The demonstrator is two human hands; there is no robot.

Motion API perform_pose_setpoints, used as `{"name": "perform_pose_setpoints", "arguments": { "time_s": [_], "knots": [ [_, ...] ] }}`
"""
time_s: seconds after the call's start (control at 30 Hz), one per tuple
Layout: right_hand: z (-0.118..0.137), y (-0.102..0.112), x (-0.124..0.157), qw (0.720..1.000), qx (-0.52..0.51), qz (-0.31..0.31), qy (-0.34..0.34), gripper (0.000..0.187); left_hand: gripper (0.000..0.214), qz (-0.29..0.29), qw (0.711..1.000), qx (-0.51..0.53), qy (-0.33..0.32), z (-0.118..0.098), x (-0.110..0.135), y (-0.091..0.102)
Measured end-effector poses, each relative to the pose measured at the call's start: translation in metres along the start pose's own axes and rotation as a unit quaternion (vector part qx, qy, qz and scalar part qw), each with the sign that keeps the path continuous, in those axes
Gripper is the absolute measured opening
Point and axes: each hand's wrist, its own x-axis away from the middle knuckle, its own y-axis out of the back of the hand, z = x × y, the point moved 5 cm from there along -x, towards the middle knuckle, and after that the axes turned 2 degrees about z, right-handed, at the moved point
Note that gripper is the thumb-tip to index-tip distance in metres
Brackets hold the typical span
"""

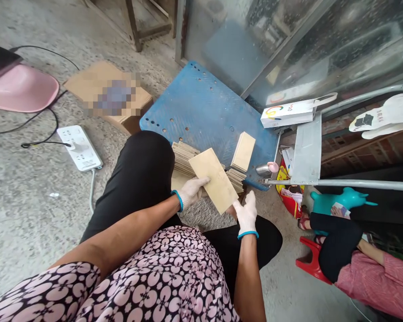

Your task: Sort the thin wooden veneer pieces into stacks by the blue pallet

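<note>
My left hand (pixel 192 191), in a white knit glove with a blue cuff, pinches the left edge of a thin tan rectangular board (pixel 215 181). The board is tilted over the gap between my knees. At its lower right corner, my gloved right hand (pixel 246 213) has its thumb against the edge and its fingers stretched out and apart. Beyond the board, a stack of similar boards (pixel 185 156) leans on a blue platform. Another bundle of boards (pixel 235 179) is partly hidden behind the held one. A neat pile of boards (pixel 243 150) lies farther right.
The blue platform (pixel 201 103) has small holes. At its right stands a metal cup with a pink lid (pixel 267 168). A cardboard box (pixel 97 76) and a power strip (pixel 79 147) are left. A seated person (pixel 342 241) is at right, near a metal frame (pixel 352 183).
</note>
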Motion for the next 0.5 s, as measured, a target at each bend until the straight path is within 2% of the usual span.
{"name": "perform_pose_setpoints", "arguments": {
  "time_s": [0.07, 0.17, 0.33, 0.5],
  "knots": [
    [0.019, -0.010, 0.003, 0.989, 0.133, 0.037, 0.053, 0.117, 0.031, 0.006, 1.000, -0.018, 0.004, 0.004, -0.001, 0.001],
    [0.044, -0.039, 0.010, 0.961, 0.237, 0.086, 0.111, 0.127, 0.038, 0.006, 1.000, -0.016, 0.012, 0.010, -0.001, 0.002],
    [0.054, -0.074, 0.011, 0.943, 0.288, 0.114, 0.125, 0.129, 0.046, 0.029, 0.999, 0.027, 0.000, 0.013, 0.002, -0.003],
    [0.049, -0.079, 0.009, 0.938, 0.303, 0.108, 0.131, 0.130, 0.048, 0.023, 0.999, 0.029, 0.000, 0.015, 0.002, 0.000]
  ]
}}
